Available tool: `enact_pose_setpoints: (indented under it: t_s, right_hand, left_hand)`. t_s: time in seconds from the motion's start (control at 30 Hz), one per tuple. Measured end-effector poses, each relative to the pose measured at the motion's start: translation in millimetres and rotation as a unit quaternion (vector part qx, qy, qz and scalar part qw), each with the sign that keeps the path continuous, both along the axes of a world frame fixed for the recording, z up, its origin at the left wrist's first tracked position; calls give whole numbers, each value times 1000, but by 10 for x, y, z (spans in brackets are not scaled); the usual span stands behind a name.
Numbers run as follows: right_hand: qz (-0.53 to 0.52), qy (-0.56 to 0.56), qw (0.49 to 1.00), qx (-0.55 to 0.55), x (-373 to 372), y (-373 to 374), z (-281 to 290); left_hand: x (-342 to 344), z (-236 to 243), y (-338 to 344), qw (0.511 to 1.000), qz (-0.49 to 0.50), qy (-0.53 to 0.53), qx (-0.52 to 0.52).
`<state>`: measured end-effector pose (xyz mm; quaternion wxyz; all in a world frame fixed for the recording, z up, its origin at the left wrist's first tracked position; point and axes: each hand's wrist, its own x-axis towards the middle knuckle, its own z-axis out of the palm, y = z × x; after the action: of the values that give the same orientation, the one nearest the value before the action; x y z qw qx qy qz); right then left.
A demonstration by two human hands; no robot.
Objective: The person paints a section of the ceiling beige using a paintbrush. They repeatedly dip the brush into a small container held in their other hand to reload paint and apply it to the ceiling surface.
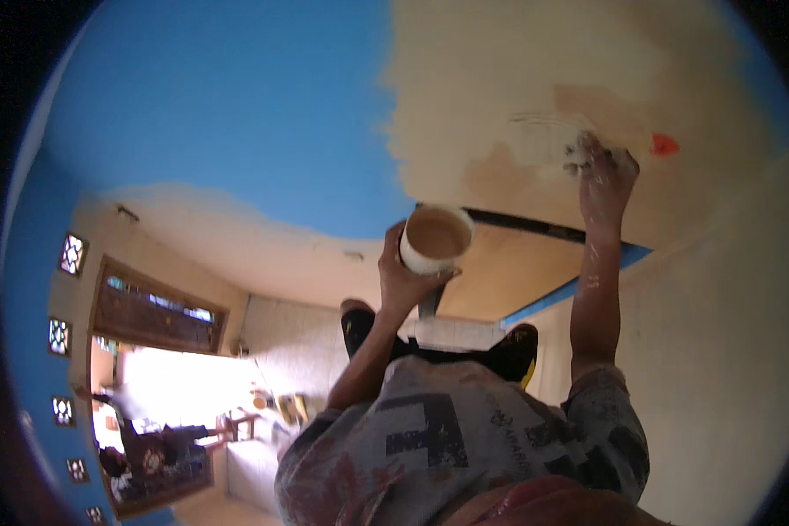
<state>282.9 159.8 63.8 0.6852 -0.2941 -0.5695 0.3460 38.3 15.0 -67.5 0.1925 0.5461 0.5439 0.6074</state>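
My left hand (400,285) grips a white cup (421,260) of light brown paint, held at chest level. My right hand (607,175) is raised against the beige-painted surface (508,70), closed on a paint-smeared tool with a red part (664,144) showing at its right; its exact kind is unclear. Pale streaks and darker tan patches lie around that hand. To the left, the surface is bright blue (228,96), meeting the beige along a ragged edge.
Dark-edged tan panel (482,276) below my hands; pale wall (710,351) at right. At lower left, a co-worker (153,447) is in a bright doorway, near a wooden stool (241,425) and several items on the floor. Small patterned vents (59,336) line the blue left wall.
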Motion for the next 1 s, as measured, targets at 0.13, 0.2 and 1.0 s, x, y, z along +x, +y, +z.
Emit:
enact_pose_setpoints:
  t_s: [0.13,0.2,1.0]
  right_hand:
    - [156,-2,986,66,-550,-233,155]
    - [213,-71,971,76,-633,-351,203]
    - [261,-453,806,279,-1064,-492,218]
  left_hand:
    - [-41,101,-23,1000,7,-12,23]
    - [-61,174,-80,999,8,-27,34]
    - [-36,284,-97,992,-11,-64,107]
